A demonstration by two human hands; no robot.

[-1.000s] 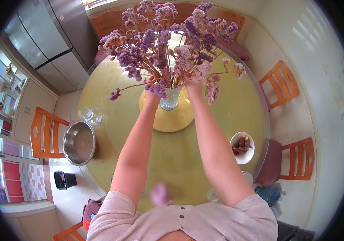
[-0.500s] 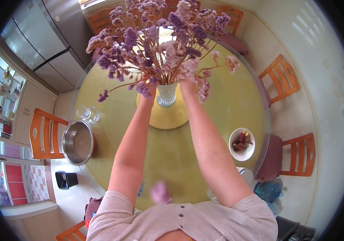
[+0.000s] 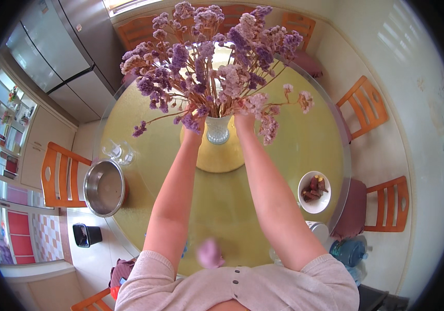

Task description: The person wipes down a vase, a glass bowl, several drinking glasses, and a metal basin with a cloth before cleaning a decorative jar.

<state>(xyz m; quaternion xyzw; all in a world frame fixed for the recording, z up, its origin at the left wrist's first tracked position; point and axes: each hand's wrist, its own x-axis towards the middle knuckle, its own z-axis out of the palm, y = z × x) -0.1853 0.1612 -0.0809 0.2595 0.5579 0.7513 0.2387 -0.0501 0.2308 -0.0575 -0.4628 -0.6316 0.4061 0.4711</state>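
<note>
A round, olive-yellow table filled the middle of the view, a paler rim running around it. At its centre sat a round gold disc, with a cut-glass vase standing on it. Near the left edge stood a steel basin, clear glassware just beyond. A white bowl of reddish tubers sat near the right edge. Something pink, too blurred to name, seemed to lie at the near edge.

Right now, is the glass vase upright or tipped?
The vase is upright: dried flowers rise from its mouth, and its base points down toward the golden disc.
</note>
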